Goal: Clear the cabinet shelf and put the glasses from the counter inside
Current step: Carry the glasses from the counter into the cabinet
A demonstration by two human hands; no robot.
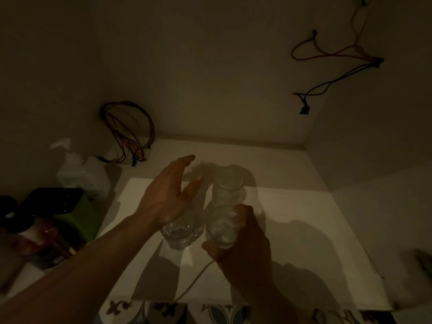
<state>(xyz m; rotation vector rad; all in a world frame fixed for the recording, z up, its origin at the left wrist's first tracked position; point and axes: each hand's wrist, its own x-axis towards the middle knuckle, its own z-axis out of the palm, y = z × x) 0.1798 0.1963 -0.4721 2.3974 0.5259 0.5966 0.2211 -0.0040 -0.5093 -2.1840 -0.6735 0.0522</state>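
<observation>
Inside the dim cabinet, my right hand (243, 244) grips a glass (222, 228); left hand (168, 195) splayed empty; I'd set it squarely at six o'clock of the rear glass (228, 185).

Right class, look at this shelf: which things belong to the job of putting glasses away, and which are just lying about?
Part of the job:
back glass
front-left glass
glass in the right hand
left hand, open
right hand
shelf

Just lying about:
wire bundle
white pump bottle
green container
hanging wall wires

Head cam, close, looks fwd/down into cabinet shelf (292, 206), one view only
</observation>
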